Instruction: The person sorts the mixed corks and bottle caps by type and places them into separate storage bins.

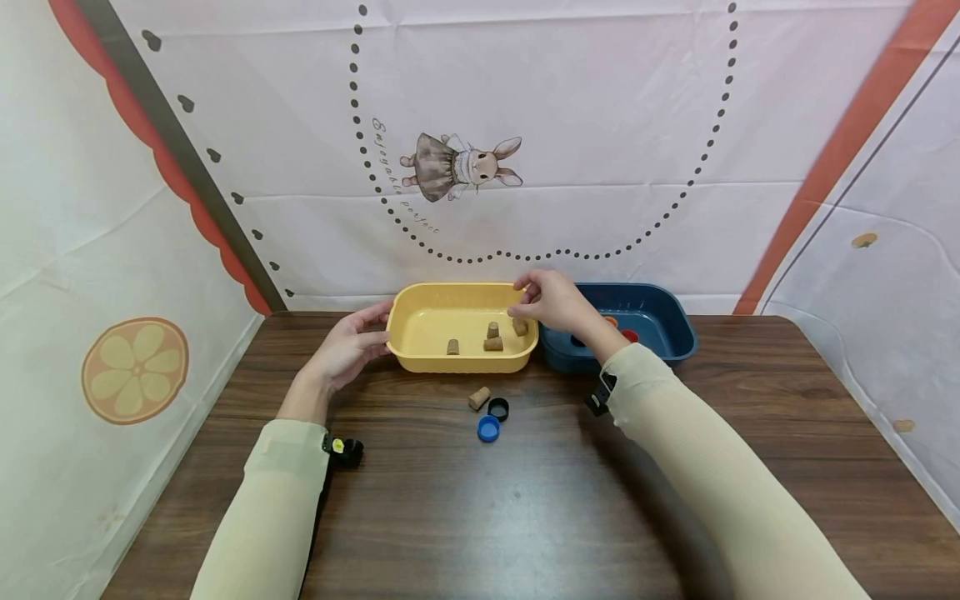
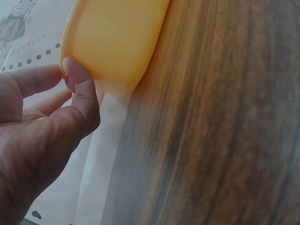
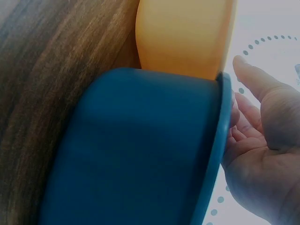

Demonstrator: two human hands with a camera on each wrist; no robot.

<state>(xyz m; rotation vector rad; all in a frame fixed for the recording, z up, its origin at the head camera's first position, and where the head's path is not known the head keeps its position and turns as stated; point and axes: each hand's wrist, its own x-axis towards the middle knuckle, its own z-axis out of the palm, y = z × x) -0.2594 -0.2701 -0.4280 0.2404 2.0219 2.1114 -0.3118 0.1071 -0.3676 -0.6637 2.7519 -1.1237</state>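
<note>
My left hand [image 1: 348, 346] is at the left end of a yellow plastic basin [image 1: 431, 364], holding its rim between thumb and fingers, as the left wrist view shows. Several corks [image 1: 453, 347] lie inside that basin. Over its right end hovers my right hand [image 1: 555, 300], thumb and fingers apart, with nothing seen between them; a tilted cork [image 1: 520, 328] is just below the fingertips. Beside the yellow basin stands a dark blue basin [image 1: 678, 337], partly hidden by my right forearm. It contains a red cap [image 1: 629, 336] and an orange cap [image 1: 612, 322].
On the brown wooden table [image 1: 450, 517], in front of the yellow basin, lie a loose cork [image 1: 479, 398], a black bottle cap [image 1: 498, 408] and a blue bottle cap [image 1: 488, 429]. A printed white cloth [image 1: 600, 125] hangs directly behind the basins.
</note>
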